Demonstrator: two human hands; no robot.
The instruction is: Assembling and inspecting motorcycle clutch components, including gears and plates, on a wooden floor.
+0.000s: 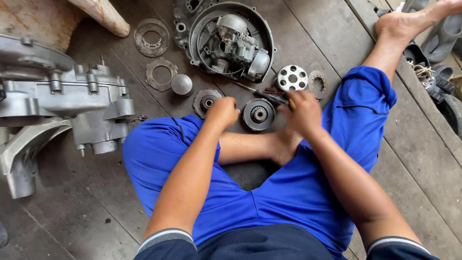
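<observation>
Item: person seated cross-legged in blue trousers on a wooden plank floor, engine parts laid out ahead. Left hand: curled into a loose fist, fingers together, resting at the edge of a small round clutch plate; whether anything was pinched inside the fist could not be told. Right hand: closed around the dark handle of a screwdriver, whose thin shaft ran up and left across the floor. Between the two hands, on the floor just beyond the person's foot: a round gear hub with a toothed centre, touching neither hand as far as could be seen. Just beyond the right hand: a bright drilled disc with a ring of holes, and beside it a smaller rusty toothed ring. Further back, centre: a large round engine cover lying open side up, mechanism inside. Left of it: two flat rusty rings, one above the other, and a grey dome-shaped cap. Far left: a large silver engine casing. Upper right: the person's bare foot stretched out.
</observation>
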